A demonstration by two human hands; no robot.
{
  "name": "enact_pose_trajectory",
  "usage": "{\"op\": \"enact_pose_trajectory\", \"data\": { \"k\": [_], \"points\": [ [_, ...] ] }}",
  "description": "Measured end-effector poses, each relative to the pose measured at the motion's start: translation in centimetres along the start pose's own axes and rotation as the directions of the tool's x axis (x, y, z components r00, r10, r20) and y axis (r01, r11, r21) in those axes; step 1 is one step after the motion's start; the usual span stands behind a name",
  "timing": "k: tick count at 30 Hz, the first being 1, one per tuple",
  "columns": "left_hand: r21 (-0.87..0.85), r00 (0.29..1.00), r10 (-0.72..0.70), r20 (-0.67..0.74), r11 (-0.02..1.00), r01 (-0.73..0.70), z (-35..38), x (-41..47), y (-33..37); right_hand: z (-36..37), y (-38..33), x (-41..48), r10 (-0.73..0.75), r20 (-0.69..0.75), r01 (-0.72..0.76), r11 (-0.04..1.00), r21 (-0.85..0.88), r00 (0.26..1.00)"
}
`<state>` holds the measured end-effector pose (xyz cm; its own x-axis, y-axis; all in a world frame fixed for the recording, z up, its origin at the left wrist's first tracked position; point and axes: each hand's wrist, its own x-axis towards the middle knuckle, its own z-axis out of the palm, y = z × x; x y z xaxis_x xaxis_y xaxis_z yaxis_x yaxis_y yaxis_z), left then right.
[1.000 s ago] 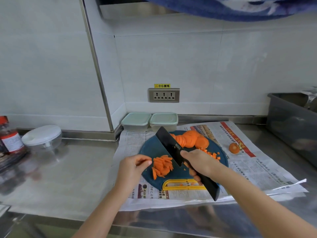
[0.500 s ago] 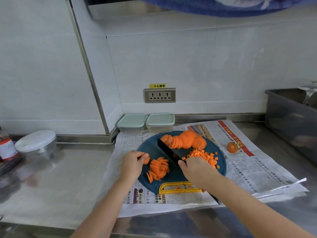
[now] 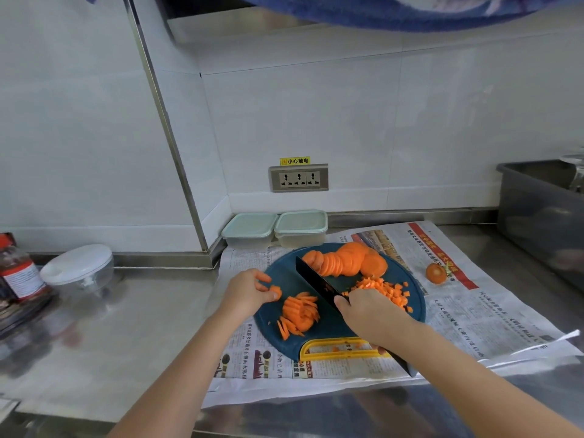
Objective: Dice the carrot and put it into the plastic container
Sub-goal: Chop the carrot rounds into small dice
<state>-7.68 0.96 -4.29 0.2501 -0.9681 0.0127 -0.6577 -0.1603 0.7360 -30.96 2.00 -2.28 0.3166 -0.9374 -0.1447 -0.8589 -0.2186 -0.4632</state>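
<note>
Knife (image 3: 319, 286) comes down beside the strips (image 3: 298, 312); right hand (image 3: 369, 314) grips its handle, left hand (image 3: 246, 290) fingers (image 3: 263, 275) pinch a stray slice (image 3: 275, 292), so dicing continues, container (image 3: 300, 227) waiting

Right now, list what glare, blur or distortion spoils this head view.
Head view: the wide-angle lens slants the steel wall strip; the steel counter shows smeared reflections; the grey bin at the right edge looks soft; the carrot strips and knife are sharp under even light.
</note>
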Motion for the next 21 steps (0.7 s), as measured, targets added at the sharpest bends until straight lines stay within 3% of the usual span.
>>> {"op": "enact_pose_trajectory", "data": {
  "k": [4, 10, 16, 21],
  "points": [
    [-0.06, 1.0, -0.002, 0.029, 0.998, 0.004, -0.3, -0.2, -0.1, -0.1, 0.0, 0.0, 0.049, -0.011, -0.048, 0.996, 0.078, 0.999],
    [-0.244, 0.986, -0.164, 0.024, 0.956, 0.165, -1.7, 1.2, 0.2, -1.2, 0.0, 0.3, 0.055, 0.047, -0.06, 0.992, 0.107, 0.997],
    [-0.087, 0.98, -0.179, 0.087, 0.979, 0.187, -0.9, 2.1, 0.6, -1.6, 0.2, -0.7, 0.022, 0.093, -0.029, 0.997, 0.074, 0.995],
    [-0.152, 0.975, -0.2, 0.098, 0.965, 0.213, 0.3, 2.8, 1.1, -2.8, 0.4, -0.1, 0.033, 0.086, -0.04, 0.996, 0.08, 0.996]
  ]
}}
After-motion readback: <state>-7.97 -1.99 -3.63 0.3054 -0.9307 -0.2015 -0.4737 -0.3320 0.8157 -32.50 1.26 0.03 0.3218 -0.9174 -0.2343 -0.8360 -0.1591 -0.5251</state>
